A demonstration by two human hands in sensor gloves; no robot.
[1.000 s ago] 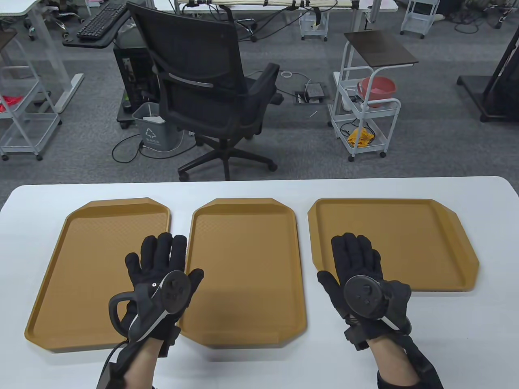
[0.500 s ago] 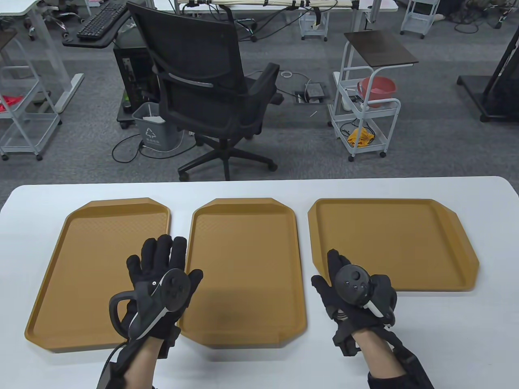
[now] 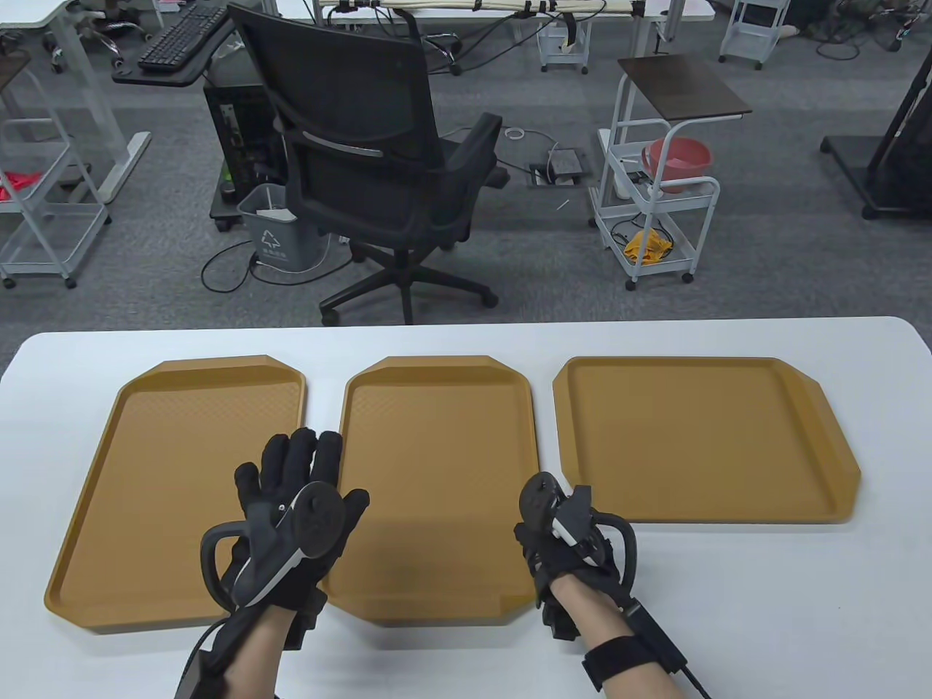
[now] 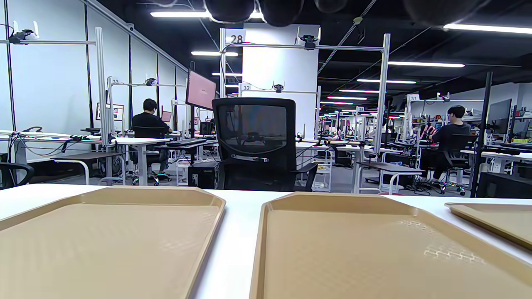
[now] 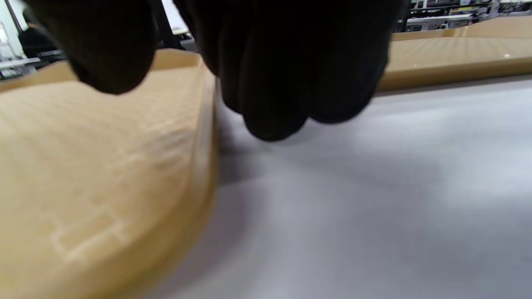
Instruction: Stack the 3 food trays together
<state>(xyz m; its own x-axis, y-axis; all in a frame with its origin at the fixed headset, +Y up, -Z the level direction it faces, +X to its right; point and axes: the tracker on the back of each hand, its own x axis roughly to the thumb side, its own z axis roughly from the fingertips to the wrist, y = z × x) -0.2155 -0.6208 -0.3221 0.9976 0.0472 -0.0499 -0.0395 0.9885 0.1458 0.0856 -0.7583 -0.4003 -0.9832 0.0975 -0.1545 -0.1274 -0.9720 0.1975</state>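
We see 3 tan trays side by side on the white bench point(image 3: 728, 582), none stacked yet: the left tray point(image 3: 138, 510), the middle tray point(image 3: 437, 451) and, at 3 o'clock from it, the right tray point(image 3: 699, 437). Our left hand point(image 3: 298, 510) hovers flat with its grip released, fingers spread over the gap between the left and middle trays. Our right hand point(image 3: 561, 539) is turned on edge at the middle tray's right rim; we cannot tell whether its grip has closed on the rim.
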